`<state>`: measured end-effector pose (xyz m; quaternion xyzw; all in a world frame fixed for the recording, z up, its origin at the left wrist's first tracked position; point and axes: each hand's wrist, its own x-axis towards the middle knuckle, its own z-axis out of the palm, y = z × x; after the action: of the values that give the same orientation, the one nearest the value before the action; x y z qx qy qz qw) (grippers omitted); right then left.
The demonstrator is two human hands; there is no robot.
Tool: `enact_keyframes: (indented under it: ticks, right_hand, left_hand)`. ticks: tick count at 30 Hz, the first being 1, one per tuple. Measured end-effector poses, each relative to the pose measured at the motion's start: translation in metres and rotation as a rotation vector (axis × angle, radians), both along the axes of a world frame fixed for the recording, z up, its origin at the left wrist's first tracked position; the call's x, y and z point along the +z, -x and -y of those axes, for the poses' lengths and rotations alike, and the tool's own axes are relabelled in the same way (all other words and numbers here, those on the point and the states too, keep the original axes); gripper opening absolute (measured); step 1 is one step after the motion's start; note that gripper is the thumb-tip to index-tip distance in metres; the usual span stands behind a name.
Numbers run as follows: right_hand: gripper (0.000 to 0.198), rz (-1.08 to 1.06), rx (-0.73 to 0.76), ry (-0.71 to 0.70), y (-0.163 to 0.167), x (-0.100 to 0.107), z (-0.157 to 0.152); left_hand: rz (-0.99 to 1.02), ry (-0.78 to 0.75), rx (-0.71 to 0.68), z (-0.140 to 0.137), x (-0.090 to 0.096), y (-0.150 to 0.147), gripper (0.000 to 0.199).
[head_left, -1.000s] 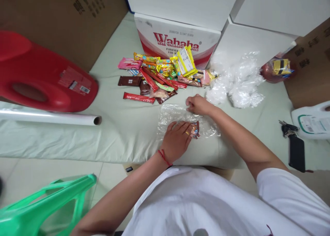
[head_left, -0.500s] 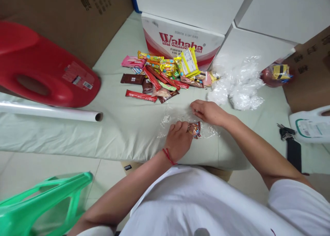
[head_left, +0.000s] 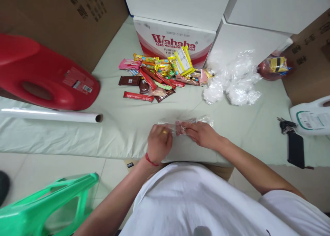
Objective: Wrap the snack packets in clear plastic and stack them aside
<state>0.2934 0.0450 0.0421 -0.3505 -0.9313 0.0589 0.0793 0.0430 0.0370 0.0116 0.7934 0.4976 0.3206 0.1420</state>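
Observation:
A small brownish-red snack packet [head_left: 181, 128] lies inside a piece of clear plastic film [head_left: 206, 120] near the table's front edge. With curled fingers, my left hand [head_left: 160, 143] grips the film at the packet's left end; a ring and a red cord bracelet show on it. My right hand [head_left: 203, 134] bears on the packet from the right, its fingers held together over the wrapped snack and its thumb hidden. Beyond both hands lies a heap of snacks in colourful wrappers [head_left: 157, 72]. Right of the heap sit crumpled clear plastic bundles [head_left: 238, 78].
A white and red carton [head_left: 175, 40] stands behind the heap. To the left are a red jug [head_left: 51, 74] and a white roll [head_left: 51, 115]. At right are a white bottle [head_left: 313, 119] and keys with a black case [head_left: 295, 148]. A green stool [head_left: 51, 201] stands below.
My left hand has shifted left, off the packet to the film beside it. My right hand has come down onto the packet, and the film now lies folded over it.

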Motion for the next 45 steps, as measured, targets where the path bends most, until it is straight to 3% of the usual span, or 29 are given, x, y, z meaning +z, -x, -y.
enact_keyframes:
  ticks: [4, 6, 8, 10, 15, 19, 21, 23, 27, 31, 35, 37, 40, 42, 45]
  right_hand:
    - [0.036, -0.002, 0.067, 0.003, 0.000, 0.006, 0.000]
    - [0.037, -0.008, 0.116, 0.033, 0.001, 0.009, -0.003]
    - [0.036, -0.014, 0.151, 0.053, 0.003, 0.011, -0.007]
    - [0.032, -0.025, 0.171, 0.050, 0.004, 0.011, -0.010]
    - [0.026, -0.029, 0.191, 0.074, 0.001, 0.010, -0.009]
    - [0.024, -0.030, 0.155, 0.103, -0.005, 0.006, -0.004]
    - [0.023, -0.063, 0.150, 0.125, -0.007, 0.004, -0.002]
    - [0.023, -0.139, 0.159, 0.162, -0.008, 0.002, -0.001]
    - [0.025, -0.336, 0.150, 0.232, -0.012, -0.001, 0.001]
    - [0.029, -0.326, 0.076, 0.170, -0.009, -0.009, 0.005]
    - [0.025, -0.310, 0.040, 0.174, 0.004, -0.014, 0.008]
    - [0.021, -0.384, 0.055, 0.245, 0.007, -0.011, 0.009]
    - [0.022, -0.611, 0.051, 0.408, -0.003, 0.000, 0.011]
    - [0.026, -0.800, -0.121, 0.447, -0.018, 0.007, 0.010]
    - [0.025, -0.843, -0.575, 0.314, -0.039, 0.009, 0.003]
  left_hand:
    - [0.302, 0.190, 0.470, -0.014, -0.009, 0.035, 0.016]
    - [0.411, 0.268, 0.577, -0.030, -0.010, 0.045, 0.021]
    - [0.428, 0.273, 0.517, -0.047, -0.009, 0.046, 0.034]
    - [0.350, 0.297, 0.350, -0.063, -0.006, 0.038, 0.043]
    - [-0.128, 0.480, -0.048, -0.078, 0.007, 0.008, 0.044]
    - [-0.255, 0.508, -0.191, -0.068, 0.019, 0.010, 0.019]
    - [-0.164, 0.539, -0.244, -0.060, 0.023, 0.017, 0.012]
    - [-0.003, 0.651, -0.208, -0.052, 0.026, 0.024, 0.016]
    - [0.385, 0.960, 0.010, -0.040, 0.034, 0.026, 0.031]
    - [0.759, 1.071, 0.180, -0.035, 0.047, 0.010, 0.041]
    - [0.921, 1.127, 0.092, -0.030, 0.052, -0.024, 0.039]
    - [0.777, 1.022, 0.049, -0.026, 0.046, -0.039, 0.039]
    - [0.277, 0.670, -0.014, -0.016, 0.033, -0.052, 0.041]
    - [-0.046, 0.484, -0.071, -0.007, 0.024, -0.055, 0.044]
    - [-0.339, 0.336, -0.079, 0.005, 0.014, -0.058, 0.053]
